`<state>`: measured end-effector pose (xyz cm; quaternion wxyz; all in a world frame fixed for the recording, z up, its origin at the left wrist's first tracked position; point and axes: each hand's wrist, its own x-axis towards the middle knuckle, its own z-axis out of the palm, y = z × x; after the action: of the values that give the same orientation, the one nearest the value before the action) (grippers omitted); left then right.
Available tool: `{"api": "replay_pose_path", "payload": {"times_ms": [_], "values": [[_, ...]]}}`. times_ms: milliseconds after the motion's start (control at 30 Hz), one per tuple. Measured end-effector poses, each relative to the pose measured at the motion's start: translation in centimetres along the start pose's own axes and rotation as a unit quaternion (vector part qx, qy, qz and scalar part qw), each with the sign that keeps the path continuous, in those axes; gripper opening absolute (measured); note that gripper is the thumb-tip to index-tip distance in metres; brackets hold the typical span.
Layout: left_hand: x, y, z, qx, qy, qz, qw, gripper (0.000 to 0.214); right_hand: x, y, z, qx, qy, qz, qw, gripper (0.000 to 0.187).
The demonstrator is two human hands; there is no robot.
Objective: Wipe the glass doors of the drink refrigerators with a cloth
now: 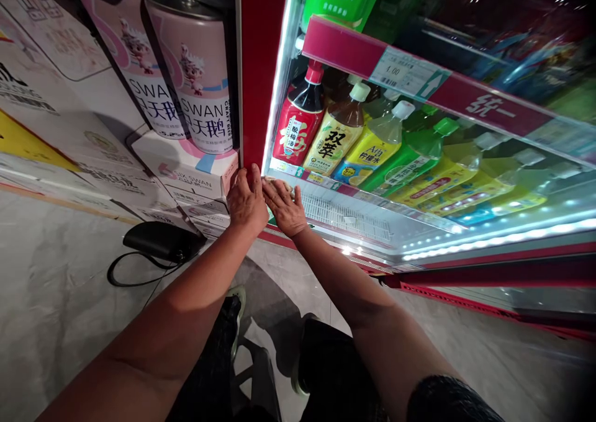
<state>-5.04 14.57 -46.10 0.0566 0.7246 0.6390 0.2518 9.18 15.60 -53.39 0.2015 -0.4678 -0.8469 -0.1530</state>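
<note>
My left hand (pixel 249 203) rests with fingers stretched out against the lower part of the red fridge frame (pixel 259 68), beside the pink-and-white beer carton (pixel 193 167). Close by on its right, my right hand (pixel 286 208) presses a pale cloth (pixel 292 191) against the lower left corner of the lit drinks fridge. Most of the cloth is hidden under those fingers. Just above stand a red-labelled bottle (pixel 298 121) and a bottle with a cream label (pixel 338 130) on the fridge shelf.
Large pink beer cans (pixel 195 74) stand on cartons at the left. More bottles (pixel 372 143) line the shelf, below a red price strip (pixel 488 102). A black pouch with a strap (pixel 161 242) lies on the grey tiled floor (pixel 51 298). My feet are below.
</note>
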Motion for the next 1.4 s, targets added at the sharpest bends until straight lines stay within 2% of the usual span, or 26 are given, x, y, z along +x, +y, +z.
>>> {"api": "replay_pose_path", "payload": {"times_ms": [133,333,467,600,767,900,1033,1167,1267,1400], "values": [[0.0,0.1,0.1,-0.004,0.007,-0.002,1.000,0.079,0.0,0.2,0.1,-0.033,0.045,0.019,0.998,0.066],[-0.8,0.9,1.0,-0.004,-0.025,-0.030,0.999,0.078,-2.2,0.6,1.9,-0.048,0.012,-0.017,0.999,0.057],[-1.3,1.4,2.1,-0.017,0.002,-0.029,0.999,0.079,-2.3,1.1,0.8,-0.058,0.010,-0.001,0.998,0.059],[-1.2,1.4,2.7,-0.032,0.013,-0.016,0.999,0.092,-2.0,1.6,-0.5,-0.073,0.016,0.040,0.996,0.065],[-1.3,1.2,3.3,-0.033,-0.021,-0.012,0.999,0.098,-4.0,1.8,0.4,-0.079,0.016,0.040,0.996,0.065],[-1.6,1.2,4.0,-0.029,-0.026,-0.009,0.999,0.102,-6.0,2.1,0.9,-0.080,0.005,0.028,0.996,0.061],[-1.8,1.5,4.3,-0.020,-0.031,-0.007,0.999,0.111,-5.9,3.1,-0.3,-0.092,0.043,0.041,0.994,0.063],[-2.0,2.1,4.3,-0.021,-0.035,-0.009,0.999,0.113,-5.3,3.9,-1.1,-0.096,0.078,0.094,0.988,0.068],[-2.3,2.6,4.4,-0.026,-0.039,-0.003,0.999,0.110,-6.2,4.1,-0.5,-0.095,0.088,0.106,0.986,0.068],[-2.7,3.0,4.6,-0.025,-0.056,0.003,0.998,0.105,-8.8,4.0,0.9,-0.103,0.085,0.085,0.987,0.064]]}}
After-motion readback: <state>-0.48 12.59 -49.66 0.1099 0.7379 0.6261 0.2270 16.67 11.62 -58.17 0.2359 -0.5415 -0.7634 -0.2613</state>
